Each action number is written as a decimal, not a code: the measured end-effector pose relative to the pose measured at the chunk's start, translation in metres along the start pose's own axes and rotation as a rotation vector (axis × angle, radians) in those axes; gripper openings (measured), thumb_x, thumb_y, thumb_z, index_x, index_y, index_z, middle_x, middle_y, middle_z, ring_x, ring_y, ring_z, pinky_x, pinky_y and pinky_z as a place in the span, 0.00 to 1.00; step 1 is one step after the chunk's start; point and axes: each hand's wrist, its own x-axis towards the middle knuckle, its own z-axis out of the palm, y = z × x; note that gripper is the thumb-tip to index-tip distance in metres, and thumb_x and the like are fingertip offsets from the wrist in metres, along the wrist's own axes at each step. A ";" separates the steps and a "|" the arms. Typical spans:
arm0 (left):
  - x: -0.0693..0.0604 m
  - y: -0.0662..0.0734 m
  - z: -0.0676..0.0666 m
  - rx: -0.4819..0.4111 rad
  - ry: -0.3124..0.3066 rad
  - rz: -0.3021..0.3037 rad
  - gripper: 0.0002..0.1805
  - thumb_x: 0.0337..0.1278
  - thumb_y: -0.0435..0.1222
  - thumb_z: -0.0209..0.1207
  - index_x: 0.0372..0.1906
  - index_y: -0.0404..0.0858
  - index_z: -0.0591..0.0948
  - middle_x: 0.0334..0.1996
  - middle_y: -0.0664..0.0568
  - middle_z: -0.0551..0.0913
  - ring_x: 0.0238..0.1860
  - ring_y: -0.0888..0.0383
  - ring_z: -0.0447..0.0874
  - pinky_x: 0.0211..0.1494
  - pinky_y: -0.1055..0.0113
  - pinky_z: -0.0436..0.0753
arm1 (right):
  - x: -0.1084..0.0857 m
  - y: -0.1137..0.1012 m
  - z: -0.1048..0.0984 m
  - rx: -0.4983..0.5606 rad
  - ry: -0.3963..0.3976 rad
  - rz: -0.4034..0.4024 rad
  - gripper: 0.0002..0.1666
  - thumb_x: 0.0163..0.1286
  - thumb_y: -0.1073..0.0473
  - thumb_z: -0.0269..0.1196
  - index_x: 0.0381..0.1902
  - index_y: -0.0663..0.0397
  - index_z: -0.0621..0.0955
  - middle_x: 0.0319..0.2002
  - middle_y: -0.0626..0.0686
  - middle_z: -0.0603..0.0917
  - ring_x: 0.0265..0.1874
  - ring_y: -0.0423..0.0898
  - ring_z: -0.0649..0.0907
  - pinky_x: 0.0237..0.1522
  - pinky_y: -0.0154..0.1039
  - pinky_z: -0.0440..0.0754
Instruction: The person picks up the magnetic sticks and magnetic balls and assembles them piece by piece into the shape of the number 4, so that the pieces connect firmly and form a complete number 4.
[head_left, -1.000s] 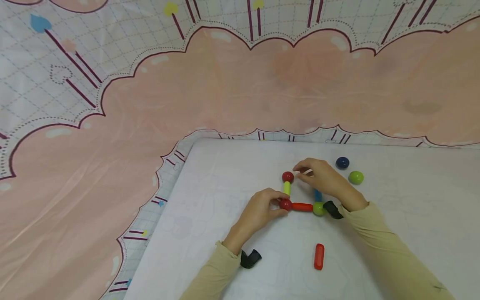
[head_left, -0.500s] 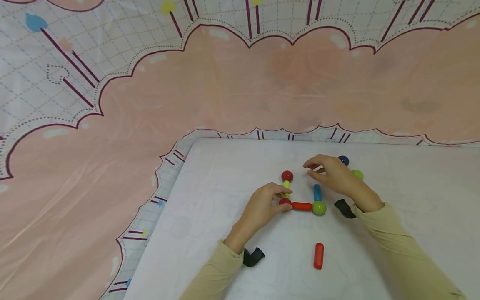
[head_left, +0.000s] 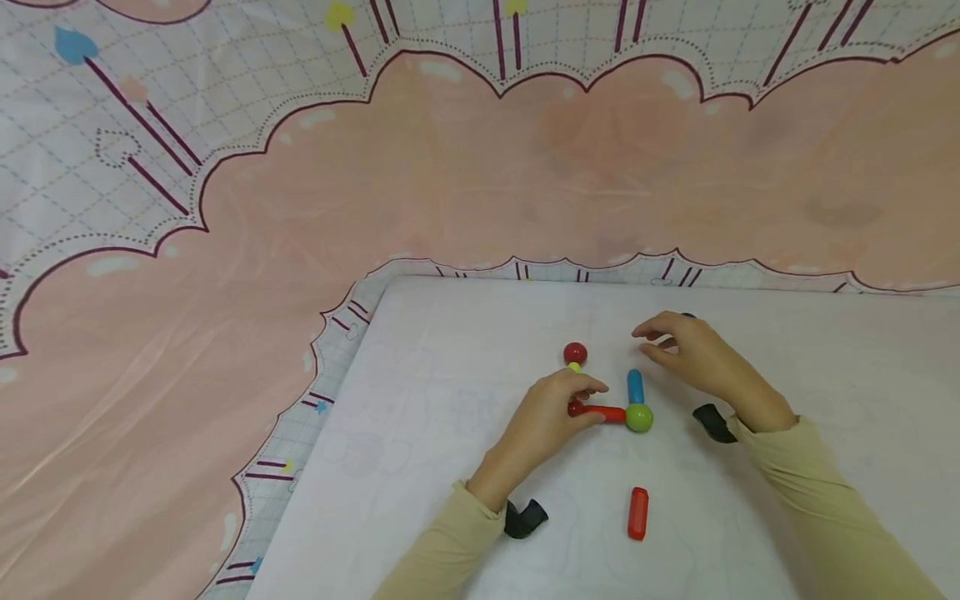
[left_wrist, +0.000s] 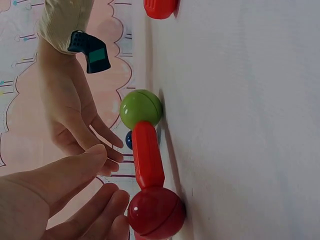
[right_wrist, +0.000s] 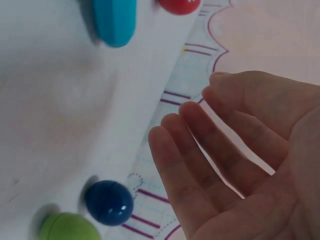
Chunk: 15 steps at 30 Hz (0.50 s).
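In the head view my left hand (head_left: 543, 421) hovers over the near-left corner of a joined chain of pieces, holding nothing. Red bar (left_wrist: 148, 155) links a red ball (left_wrist: 156, 213) and a green ball (left_wrist: 141, 109) in the left wrist view, beside my loosely bent fingers. A blue bar (head_left: 635, 386) points away from that green ball. At the far left end is another red ball (head_left: 575, 353) on a yellow-green bar (head_left: 574, 367), mostly hidden by my left hand. My right hand (head_left: 708, 362), fingers relaxed and empty, is right of the blue bar.
A loose red bar (head_left: 637, 513) lies nearer the person. Past my right hand, a dark blue ball (right_wrist: 109, 203) and a second green ball (right_wrist: 69, 228) rest on the white tabletop (head_left: 420, 350). A patterned cloth (head_left: 450, 183) spreads beyond the table's edge.
My right hand has drawn away to the right from the far red ball, now covering the loose balls in the head view. My left hand has come off the near red ball and shifted slightly right.
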 end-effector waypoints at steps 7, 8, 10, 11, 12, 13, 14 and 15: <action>0.002 0.007 0.005 0.005 -0.013 0.001 0.19 0.55 0.39 0.70 0.53 0.45 0.85 0.46 0.55 0.86 0.46 0.63 0.82 0.48 0.80 0.78 | -0.007 0.013 -0.003 -0.017 0.022 -0.005 0.16 0.68 0.67 0.63 0.52 0.68 0.81 0.49 0.65 0.83 0.48 0.61 0.84 0.50 0.57 0.82; 0.003 0.008 0.005 0.007 -0.014 0.005 0.19 0.55 0.39 0.70 0.53 0.45 0.85 0.47 0.55 0.86 0.46 0.63 0.82 0.48 0.80 0.78 | -0.008 0.015 -0.004 -0.014 0.029 -0.012 0.15 0.68 0.68 0.63 0.51 0.68 0.81 0.48 0.65 0.83 0.47 0.62 0.84 0.50 0.57 0.82; 0.004 0.009 0.007 0.009 -0.016 0.015 0.19 0.56 0.40 0.70 0.54 0.45 0.85 0.47 0.56 0.86 0.47 0.64 0.82 0.49 0.80 0.78 | -0.010 0.018 -0.006 -0.011 0.043 -0.016 0.15 0.67 0.69 0.63 0.51 0.68 0.82 0.47 0.64 0.84 0.47 0.61 0.84 0.50 0.57 0.83; 0.005 0.010 0.008 0.012 -0.018 0.019 0.19 0.56 0.40 0.70 0.54 0.46 0.85 0.48 0.56 0.86 0.47 0.65 0.82 0.49 0.80 0.78 | -0.012 0.020 -0.007 -0.011 0.050 -0.018 0.14 0.67 0.69 0.64 0.50 0.68 0.82 0.47 0.64 0.84 0.47 0.62 0.84 0.50 0.57 0.82; 0.005 0.011 0.009 0.013 -0.020 0.022 0.19 0.56 0.40 0.70 0.54 0.46 0.85 0.48 0.56 0.86 0.47 0.65 0.82 0.49 0.80 0.78 | -0.013 0.022 -0.008 -0.010 0.055 -0.018 0.14 0.67 0.69 0.64 0.50 0.68 0.82 0.47 0.64 0.84 0.47 0.62 0.84 0.50 0.58 0.82; 0.006 0.011 0.010 0.010 -0.026 0.023 0.19 0.56 0.40 0.70 0.54 0.46 0.85 0.48 0.56 0.86 0.47 0.65 0.82 0.49 0.80 0.78 | -0.014 0.023 -0.009 -0.010 0.058 -0.016 0.15 0.67 0.69 0.64 0.51 0.68 0.81 0.47 0.65 0.84 0.48 0.62 0.84 0.50 0.58 0.82; 0.006 0.012 0.011 0.010 -0.031 0.025 0.19 0.56 0.41 0.70 0.54 0.46 0.85 0.48 0.57 0.86 0.48 0.65 0.82 0.49 0.80 0.78 | -0.015 0.025 -0.010 -0.013 0.060 -0.013 0.15 0.67 0.69 0.64 0.51 0.68 0.81 0.48 0.65 0.84 0.48 0.63 0.83 0.50 0.59 0.82; 0.007 0.013 0.012 0.008 -0.037 0.024 0.19 0.56 0.41 0.70 0.54 0.46 0.85 0.48 0.57 0.86 0.48 0.65 0.82 0.49 0.80 0.78 | -0.017 0.026 -0.011 -0.017 0.061 -0.008 0.15 0.67 0.68 0.64 0.51 0.68 0.81 0.48 0.65 0.84 0.49 0.63 0.83 0.51 0.60 0.81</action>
